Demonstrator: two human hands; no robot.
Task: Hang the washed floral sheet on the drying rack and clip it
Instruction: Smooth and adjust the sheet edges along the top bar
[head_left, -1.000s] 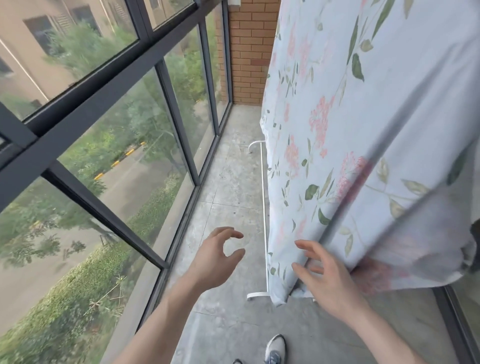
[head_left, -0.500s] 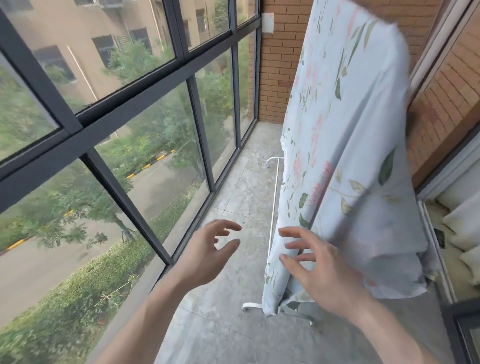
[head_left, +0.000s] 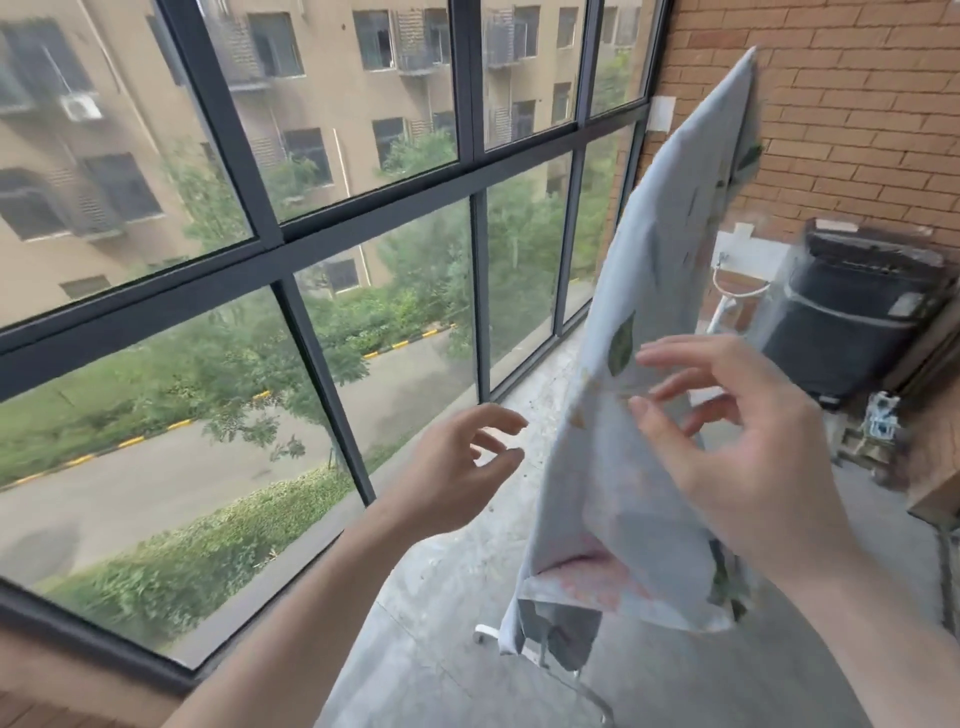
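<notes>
The pale blue floral sheet hangs over the drying rack, seen end-on, draping from upper right down to near the floor. Only the rack's white foot shows under the hem; its top rail is hidden by cloth. My right hand is raised in front of the sheet's near edge with fingers spread and loosely bent, holding nothing; whether it touches the cloth is unclear. My left hand hovers left of the sheet, fingers relaxed, apart from it. No clips are in view.
Tall dark-framed windows run along the left. A brick wall closes the far end. A dark washing machine stands at the right behind the sheet. Grey concrete floor lies between window and rack.
My view has swung up and to the right, so the sheet now appears edge-on. Both hands have risen; the right hand has lifted toward the sheet's near edge.
</notes>
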